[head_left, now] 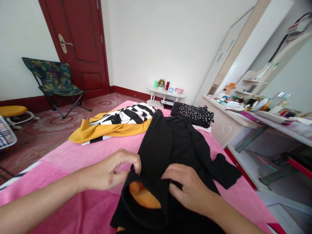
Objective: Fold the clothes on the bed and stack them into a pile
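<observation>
1. The black garment (168, 143) lies on the pink bed cover (60, 156) in front of the person, its near part drawn up between the two hands. Another sleeve (225, 170) extends to the right and bends towards the edge of the bed.
2. The left hand (113, 170) pinches the rim (133, 175) of a tube-shaped end, probably a sleeve, between thumb and curled fingers.
3. The right hand (187, 188) grips the opposite side of that rim, fingers bent over the fabric and thumb tucked below; the exact fingertip contact is partly hidden.
4. Between them the mouth of the tube gapes towards the person, showing a yellow-orange lining (145, 195).
5. The step in hand appears to be working this fabric end, with its opening spread by both hands. The next move, I judge, calls for a secure hold on both sides, since the soft rim could collapse or slip.
6. Beyond, a black-and-white striped garment (131, 113) lies over yellow fabric (109, 130) on the left; on the right sits folded black clothing with white dots (192, 112).
</observation>
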The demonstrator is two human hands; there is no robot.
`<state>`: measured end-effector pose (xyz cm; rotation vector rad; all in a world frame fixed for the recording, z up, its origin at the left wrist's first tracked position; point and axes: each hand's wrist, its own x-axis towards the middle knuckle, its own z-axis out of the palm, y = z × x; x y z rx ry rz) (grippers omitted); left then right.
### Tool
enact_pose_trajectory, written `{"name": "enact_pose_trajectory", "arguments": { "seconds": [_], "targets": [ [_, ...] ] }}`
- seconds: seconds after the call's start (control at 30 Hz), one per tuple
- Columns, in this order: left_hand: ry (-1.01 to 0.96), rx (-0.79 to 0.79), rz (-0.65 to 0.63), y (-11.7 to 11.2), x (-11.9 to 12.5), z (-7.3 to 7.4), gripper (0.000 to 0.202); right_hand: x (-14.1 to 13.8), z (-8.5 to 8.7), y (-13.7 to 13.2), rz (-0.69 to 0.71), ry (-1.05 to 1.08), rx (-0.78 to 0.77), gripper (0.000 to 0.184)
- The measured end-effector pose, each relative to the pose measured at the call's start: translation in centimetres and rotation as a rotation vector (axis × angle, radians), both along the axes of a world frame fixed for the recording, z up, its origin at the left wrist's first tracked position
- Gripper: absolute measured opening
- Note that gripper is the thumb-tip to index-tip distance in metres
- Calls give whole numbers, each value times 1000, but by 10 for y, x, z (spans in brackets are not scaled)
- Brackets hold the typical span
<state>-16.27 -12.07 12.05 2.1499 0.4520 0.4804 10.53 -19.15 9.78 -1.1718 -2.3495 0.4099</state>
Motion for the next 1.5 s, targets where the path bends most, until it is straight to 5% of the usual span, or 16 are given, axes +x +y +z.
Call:
{"name": "enact_pose_trajectory", "arguments": {
  "seconds": [0.17,0.3,0.43,0.57,0.7,0.9,1.0,1.2,1.5],
  "targets": [
    [267,-152,-189,6,11,-12,25,0,6,17,16,-144,-169,25],
    [251,32,-66,32,45,-24,28,1,9,70,-182,-61,19,26],
    [134,360,229,86,89,-39,38,0,-26,106,-310,-153,103,44],
    [143,547,177,146,131,-58,52,-1,-60,105,-251,-291,-7,60],
    [331,688,140,204,168,-75,54,2,-62,98,-217,-333,-32,54],
    [556,717,451,293,195,-95,69,4,-58,102,-195,-297,-62,55],
    [605,672,532,319,200,-105,66,5,-61,103,-204,-271,-64,55],
    [569,665,616,313,201,-115,64,3,-64,102,-269,-222,-62,55],
    [580,602,617,245,173,-115,62,12,-71,108,-335,52,42,39]
  ]
}}
